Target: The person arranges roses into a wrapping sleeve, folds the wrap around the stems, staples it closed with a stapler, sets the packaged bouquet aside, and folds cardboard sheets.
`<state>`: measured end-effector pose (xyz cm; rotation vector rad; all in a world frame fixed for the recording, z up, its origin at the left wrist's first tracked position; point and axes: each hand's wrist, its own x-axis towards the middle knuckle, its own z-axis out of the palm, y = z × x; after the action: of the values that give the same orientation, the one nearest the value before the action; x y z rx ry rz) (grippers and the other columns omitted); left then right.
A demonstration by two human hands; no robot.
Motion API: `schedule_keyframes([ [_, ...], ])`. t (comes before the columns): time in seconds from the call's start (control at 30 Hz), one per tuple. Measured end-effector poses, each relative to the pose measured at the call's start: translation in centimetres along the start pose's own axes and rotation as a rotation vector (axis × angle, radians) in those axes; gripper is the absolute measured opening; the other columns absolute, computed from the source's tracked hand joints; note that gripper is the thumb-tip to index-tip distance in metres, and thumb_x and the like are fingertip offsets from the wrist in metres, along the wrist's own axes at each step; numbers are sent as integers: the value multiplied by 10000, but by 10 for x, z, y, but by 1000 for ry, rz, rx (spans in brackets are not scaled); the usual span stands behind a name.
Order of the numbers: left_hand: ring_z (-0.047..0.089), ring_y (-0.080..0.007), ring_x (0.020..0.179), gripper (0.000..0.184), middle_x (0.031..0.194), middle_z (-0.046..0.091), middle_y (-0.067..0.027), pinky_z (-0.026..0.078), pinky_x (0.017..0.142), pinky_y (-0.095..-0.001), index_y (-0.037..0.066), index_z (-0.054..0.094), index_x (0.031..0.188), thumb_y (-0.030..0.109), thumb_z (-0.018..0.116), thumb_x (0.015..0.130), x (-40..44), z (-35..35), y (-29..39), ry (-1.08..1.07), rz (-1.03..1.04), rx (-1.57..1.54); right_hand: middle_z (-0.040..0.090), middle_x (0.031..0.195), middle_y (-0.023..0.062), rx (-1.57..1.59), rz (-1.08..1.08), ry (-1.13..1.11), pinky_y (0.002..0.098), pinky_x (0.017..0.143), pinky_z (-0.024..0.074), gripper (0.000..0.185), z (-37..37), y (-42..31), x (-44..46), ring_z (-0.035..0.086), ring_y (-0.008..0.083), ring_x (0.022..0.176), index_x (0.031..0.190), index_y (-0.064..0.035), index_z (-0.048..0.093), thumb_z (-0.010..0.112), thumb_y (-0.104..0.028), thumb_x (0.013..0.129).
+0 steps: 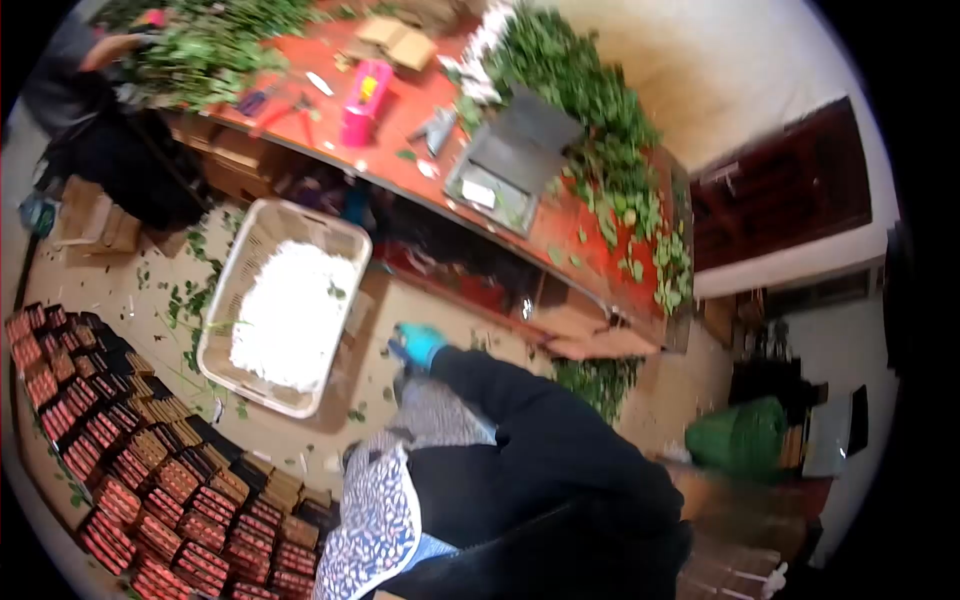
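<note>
My right hand [420,345], in a teal glove, reaches forward from a black sleeve over the floor. Its fingers are blurred; a small dark blue patch shows at the fingertips, and I cannot make out whether it is a held object or part of the glove. Below the hand hangs my patterned apron [385,520]. To the left of the hand, and apart from it, a beige plastic basket [215,345] stands on the floor, holding a heap of white material [295,315]. My left hand is out of view.
A red-topped table [405,135] carries leafy stems [570,75], a pink box [367,100], red-handled shears [290,115] and a grey scale [520,150]. Several packed cartons [160,490] line the lower left. A green bin [738,437] stands right. Another person [110,130] works top left.
</note>
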<state>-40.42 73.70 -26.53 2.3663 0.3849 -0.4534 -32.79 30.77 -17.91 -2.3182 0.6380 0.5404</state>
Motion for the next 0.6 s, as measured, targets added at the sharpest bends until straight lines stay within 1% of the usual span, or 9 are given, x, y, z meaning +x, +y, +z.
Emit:
schedule_keyframes([
  [0.03, 609, -207, 1079, 480, 1208, 637, -138, 478, 968, -343, 24, 536, 1338, 40, 596, 863, -2, 5, 8, -52, 3, 64, 677, 1119, 218, 21, -79, 168, 448, 898, 516, 521, 16, 59, 19, 661, 385, 997, 1252, -59, 609, 559, -465, 930],
  [0.1, 614, -201, 1065, 496, 1198, 641, -133, 483, 961, -339, 25, 535, 1341, 27, 610, 851, -3, 7, 24, -142, 3, 173, 659, 1172, 217, 164, 223, 120, 445, 959, 484, 581, -10, 107, 5, 625, 381, 1099, 1248, -41, 604, 611, -476, 863],
  [0.2, 621, -192, 1044, 521, 1183, 648, -127, 489, 950, -333, 26, 533, 1344, 8, 630, 833, 6, 8, 53, -273, 11, 297, 538, 1357, 246, -7, 455, 99, 438, 1000, 461, 747, -39, 188, -7, 569, 393, 1202, 1395, -40, 469, 612, -525, 845],
  [0.3, 629, -184, 1024, 547, 1168, 654, -121, 496, 939, -326, 26, 531, 1347, -11, 650, 815, 34, -4, 60, -449, -44, 330, 416, 1425, 290, -356, 467, 481, 490, 952, 470, 830, -49, 278, -17, 550, 435, 1164, 1404, 13, 399, 643, -532, 827],
  [0.4, 604, -229, 1088, 521, 1247, 610, -126, 491, 956, -362, 30, 488, 1389, -16, 586, 880, 59, -18, 57, -488, -346, 2, 572, 1205, 281, -355, 378, 878, 513, 907, 461, 606, -91, 338, -18, 556, 469, 1075, 1300, 9, 501, 667, -366, 854],
  [0.43, 591, -252, 1121, 508, 1286, 588, -128, 489, 965, -380, 32, 466, 1410, -18, 555, 913, 68, -15, 67, -476, -475, -192, 608, 1166, 267, -264, 357, 896, 517, 912, 460, 470, -133, 313, -32, 565, 459, 1072, 1226, -25, 581, 657, -320, 868],
  [0.5, 582, -243, 1137, 503, 1305, 576, -137, 481, 974, -369, 24, 465, 1408, -4, 562, 916, 72, -7, 93, -520, -536, -102, 624, 1175, 223, -235, 429, 910, 538, 900, 438, 431, -137, 367, -41, 562, 443, 1073, 1141, -107, 648, 662, -424, 850],
  [0.57, 591, -216, 1081, 503, 1294, 579, -121, 480, 894, -336, 36, 464, 1412, 49, 585, 924, 76, 3, 94, -628, -548, 4, 644, 1128, 216, -121, 406, 640, 543, 887, 438, 456, -151, 407, -44, 584, 439, 1035, 1108, -121, 665, 683, -476, 821],
  [0.6, 611, -199, 1008, 508, 1264, 595, -96, 485, 806, -315, 56, 462, 1417, 90, 601, 929, 97, 7, 54, -736, -377, 16, 620, 1212, 195, 34, 484, 423, 536, 907, 438, 585, -151, 419, -49, 566, 422, 1101, 1210, -100, 615, 673, -523, 810],
])
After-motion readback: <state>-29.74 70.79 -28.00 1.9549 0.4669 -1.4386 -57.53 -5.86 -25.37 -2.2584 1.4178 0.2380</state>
